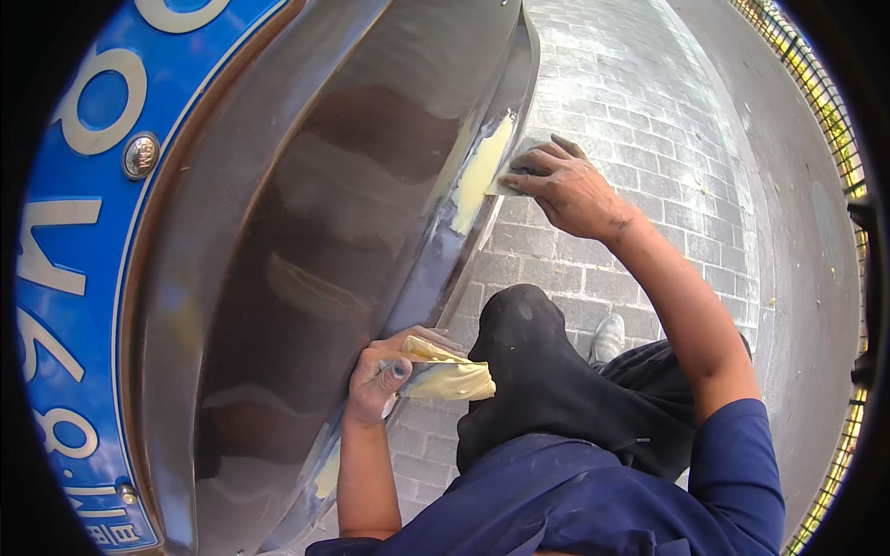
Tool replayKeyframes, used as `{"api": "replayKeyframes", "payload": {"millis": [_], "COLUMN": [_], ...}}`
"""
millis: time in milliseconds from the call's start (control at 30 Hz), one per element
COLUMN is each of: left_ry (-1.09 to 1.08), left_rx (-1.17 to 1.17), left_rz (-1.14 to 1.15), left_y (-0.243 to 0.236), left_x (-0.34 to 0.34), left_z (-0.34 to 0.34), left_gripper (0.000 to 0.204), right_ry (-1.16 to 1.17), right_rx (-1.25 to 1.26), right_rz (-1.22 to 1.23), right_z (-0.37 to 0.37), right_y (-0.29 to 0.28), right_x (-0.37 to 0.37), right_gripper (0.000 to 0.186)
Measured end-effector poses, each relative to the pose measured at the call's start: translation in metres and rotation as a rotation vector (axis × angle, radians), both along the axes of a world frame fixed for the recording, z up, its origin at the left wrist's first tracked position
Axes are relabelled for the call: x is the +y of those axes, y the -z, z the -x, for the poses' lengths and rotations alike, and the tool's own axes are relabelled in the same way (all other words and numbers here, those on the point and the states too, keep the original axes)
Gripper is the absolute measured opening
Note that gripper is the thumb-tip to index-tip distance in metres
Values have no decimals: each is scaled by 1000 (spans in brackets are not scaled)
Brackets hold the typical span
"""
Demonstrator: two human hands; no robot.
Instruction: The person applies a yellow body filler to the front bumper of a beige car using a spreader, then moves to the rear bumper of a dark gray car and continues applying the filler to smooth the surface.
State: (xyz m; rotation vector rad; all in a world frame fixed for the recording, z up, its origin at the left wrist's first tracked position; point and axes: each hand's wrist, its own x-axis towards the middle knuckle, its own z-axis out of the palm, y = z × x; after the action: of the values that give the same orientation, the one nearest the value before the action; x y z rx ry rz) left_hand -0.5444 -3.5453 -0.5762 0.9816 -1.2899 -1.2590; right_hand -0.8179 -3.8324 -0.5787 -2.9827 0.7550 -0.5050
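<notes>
A dark brown car bumper slants through the left half of the view. Along its lower edge lies a pale yellow patch of body filler, bordered by sanded grey patches. My right hand pinches a thin filler spreader, mostly hidden by the fingers, at the right side of that patch. Nearer to me, my left hand is closed on a flat filler-covered plate, its thumb on the near side. Thick yellow filler heaps on the plate and hides most of it.
A blue licence plate with silver bolts is fixed at the far left. Another yellow filler smear marks the bumper's near end. Below are grey paving bricks, dusted white, with my knee close to the bumper. A mesh fence runs along the right.
</notes>
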Motion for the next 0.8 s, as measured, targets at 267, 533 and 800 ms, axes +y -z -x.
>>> {"api": "replayKeyframes", "payload": {"millis": [267, 533, 800], "left_ry": [-573, -420, -303], "left_rx": [561, 912, 910], "left_rz": [-220, -265, -290], "left_y": [27, 21, 36], "left_x": [-6, -79, -93], "left_z": [51, 132, 139], "left_gripper": [19, 53, 53], "right_ry": [330, 287, 213], "right_rx": [-1111, -1312, -742], "right_rz": [-1148, -1240, -631], "right_z": [77, 88, 91], "right_y": [31, -25, -25], "right_x": [71, 156, 159], "right_gripper": [29, 43, 43]}}
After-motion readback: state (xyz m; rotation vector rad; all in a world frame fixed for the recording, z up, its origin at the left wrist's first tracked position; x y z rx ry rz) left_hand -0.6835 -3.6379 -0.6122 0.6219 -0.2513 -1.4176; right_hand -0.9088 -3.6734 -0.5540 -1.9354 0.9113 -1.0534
